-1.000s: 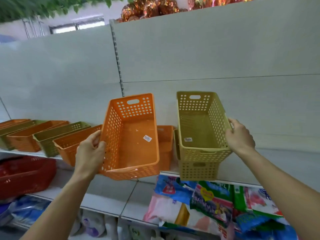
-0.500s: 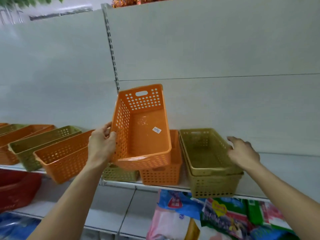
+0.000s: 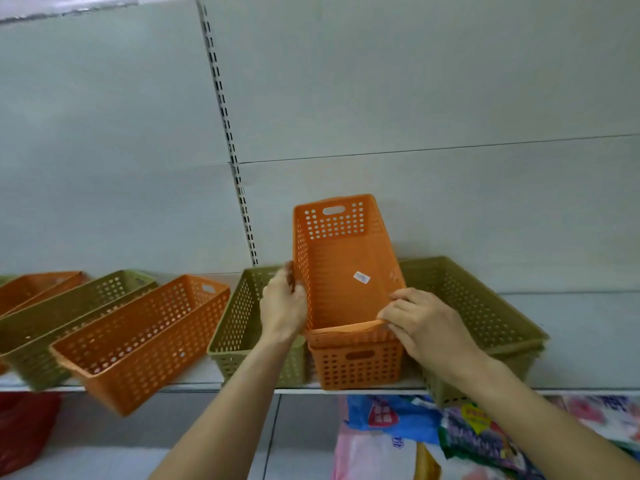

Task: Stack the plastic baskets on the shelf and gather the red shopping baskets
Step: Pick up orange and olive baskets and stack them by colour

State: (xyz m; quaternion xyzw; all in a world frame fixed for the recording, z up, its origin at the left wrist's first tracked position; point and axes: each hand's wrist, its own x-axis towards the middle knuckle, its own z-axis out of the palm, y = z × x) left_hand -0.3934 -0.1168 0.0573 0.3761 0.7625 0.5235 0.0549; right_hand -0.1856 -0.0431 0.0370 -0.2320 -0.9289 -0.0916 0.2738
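Just right of the frame's centre, an orange basket (image 3: 346, 271) was held steeply tilted, its near end lowered into a second orange basket (image 3: 356, 363) that stood on the shelf (image 3: 194, 384). The left hand (image 3: 282, 306) was curled round the tilted basket's left wall, and the right hand (image 3: 420, 322) was clamped on its near right corner, fingers bent over the rim. The hands were kept apart, one to each side.

The basket was judged light and fairly stiff: thin perforated plastic, likely to flex a little at the rim and to slide smoothly once aligned. The rims and the end slot were judged the best holds. Jamming was thought possible if it were pressed down askew.

Green baskets (image 3: 474, 306) lay nested to the right, another green basket (image 3: 242, 327) to the left, and loose baskets in the left of the frame. A red shopping basket (image 3: 24, 427) was seen at the lower left.
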